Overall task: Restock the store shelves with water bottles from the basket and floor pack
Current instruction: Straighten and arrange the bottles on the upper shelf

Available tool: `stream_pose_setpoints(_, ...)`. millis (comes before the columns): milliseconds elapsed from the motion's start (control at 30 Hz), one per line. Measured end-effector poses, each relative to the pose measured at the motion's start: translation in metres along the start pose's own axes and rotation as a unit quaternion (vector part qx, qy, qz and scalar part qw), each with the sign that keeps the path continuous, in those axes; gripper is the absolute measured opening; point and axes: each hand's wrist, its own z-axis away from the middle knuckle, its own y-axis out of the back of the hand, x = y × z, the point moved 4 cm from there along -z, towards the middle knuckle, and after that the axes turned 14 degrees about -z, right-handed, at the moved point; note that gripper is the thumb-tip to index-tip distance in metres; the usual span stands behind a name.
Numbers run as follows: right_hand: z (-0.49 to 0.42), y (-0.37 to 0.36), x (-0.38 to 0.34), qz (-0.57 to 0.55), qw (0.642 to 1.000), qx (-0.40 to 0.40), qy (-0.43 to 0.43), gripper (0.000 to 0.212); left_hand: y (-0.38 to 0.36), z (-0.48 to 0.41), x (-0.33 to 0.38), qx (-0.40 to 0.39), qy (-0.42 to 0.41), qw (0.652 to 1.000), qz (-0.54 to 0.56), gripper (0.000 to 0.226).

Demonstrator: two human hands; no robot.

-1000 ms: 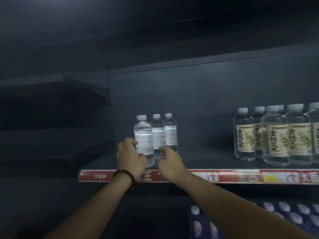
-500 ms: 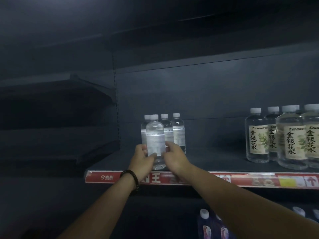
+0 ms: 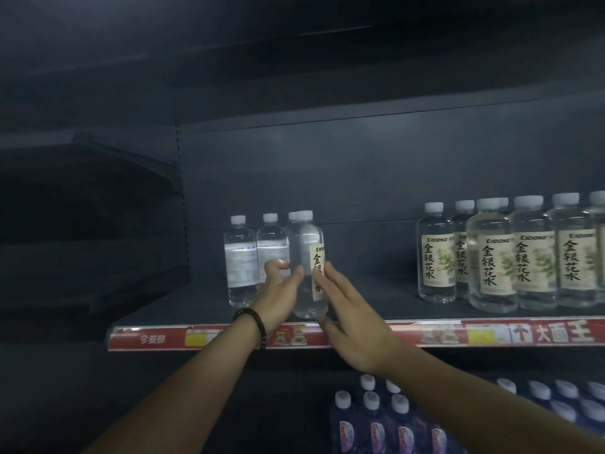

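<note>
Left grip [image 3: 278, 298] clasps bottle [image 3: 306, 244] at shelf lip [image 3: 393, 334]; right grip [image 3: 355, 326] flat against it.

Place: retail shop, drinks aisle, dimly lit.

Evidence:
- Dark metal shelf [image 3: 376, 299] under the held bottle [image 3: 307, 244], with a slotted upright [image 3: 178, 191] to the left of the grip.
- Red price strip [image 3: 393, 334] along the shelf edge just below the grip, printed with characters and carrying yellow tags [image 3: 196, 337].
- Identical labelled bottles [image 3: 491, 257] with white caps, faced forward in rows, on the same shelf well to the right of the grip.
- Clear bottles [image 3: 240, 260] just left of the grip.
- Purple-labelled bottles [image 3: 373, 421] packed on the level below, down and right of the grip.
- Further dark shelving [image 3: 98, 158] far left.
</note>
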Motion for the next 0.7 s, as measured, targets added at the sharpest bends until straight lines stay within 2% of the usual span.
stream_pose_setpoints(67,0.014,0.013,0.007,0.019,1.000,0.008,0.006,0.076,-0.019,-0.012,-0.002,-0.012,0.005,0.999,0.032,0.047)
stream_pose_setpoints(233,0.047,0.052,0.021,0.078,0.996,0.035,0.022,0.076,-0.068,-0.006,0.031,-0.030,-0.036,0.995,0.093,0.028)
stream_pose_setpoints(333,0.064,0.071,0.025,0.133,0.990,0.033,0.027,0.079,-0.095,-0.002,0.052,-0.062,-0.052,0.992,0.098,0.019)
stream_pose_setpoints(467,0.087,0.094,0.033,0.158,0.986,0.045,-0.002,0.083,-0.126,0.002,0.077,-0.103,-0.069,0.989,0.081,0.019)
stream_pose_setpoints(600,0.109,0.112,0.047,0.125,0.988,0.067,-0.062,0.085,-0.155,0.007,0.095,-0.133,-0.095,0.984,0.071,0.032)
stream_pose_setpoints(700,0.120,0.124,0.054,0.140,0.983,0.075,-0.087,0.087,-0.174,0.009,0.106,-0.134,-0.122,0.983,0.042,0.045)
